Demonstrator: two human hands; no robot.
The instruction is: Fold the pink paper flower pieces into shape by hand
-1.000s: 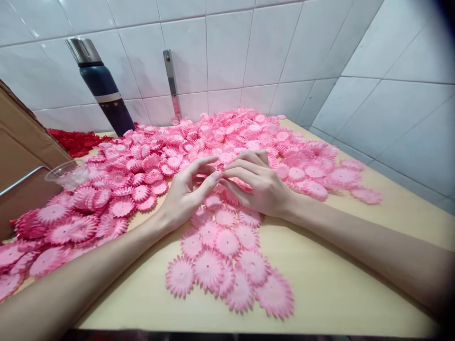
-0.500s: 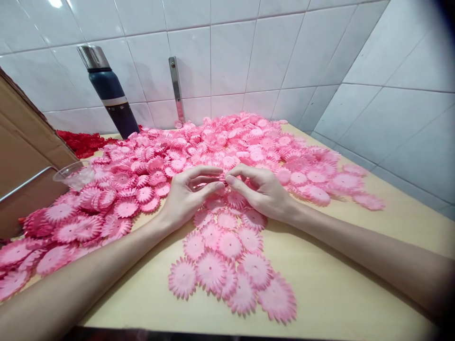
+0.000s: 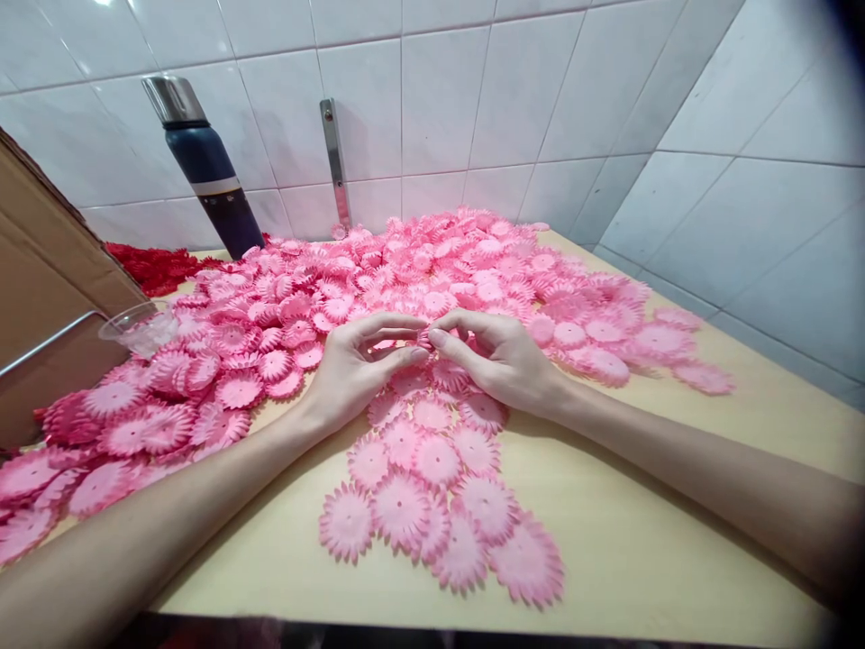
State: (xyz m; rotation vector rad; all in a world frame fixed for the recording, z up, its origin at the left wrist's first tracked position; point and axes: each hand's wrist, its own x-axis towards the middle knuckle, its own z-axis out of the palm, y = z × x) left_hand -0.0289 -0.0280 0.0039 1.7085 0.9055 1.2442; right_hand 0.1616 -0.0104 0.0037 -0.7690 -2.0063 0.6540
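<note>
My left hand (image 3: 361, 365) and my right hand (image 3: 496, 356) meet fingertip to fingertip above the middle of the table. Between their pinched thumbs and fingers is a small pink petal piece (image 3: 424, 338), mostly hidden by the fingers. Below the hands, a loose patch of flat pink flower-shaped petal pieces (image 3: 436, 460) lies on the tabletop, each with fringed edges and a tiny centre hole. Behind and to both sides spreads a big heap of similar pink petal pieces (image 3: 405, 261).
A dark blue bottle (image 3: 220, 194) with a steel cap stands by the tiled wall (image 3: 446, 108). Red petal pieces (image 3: 152, 269) lie beside it. At left are a cardboard box (image 3: 54, 297) and a clear plastic cup (image 3: 139, 329). A metal strip (image 3: 333, 153) hangs on the wall.
The view has tilted very slightly. Both hands keep nearly the same pose, still pinched together at the fingertips.
</note>
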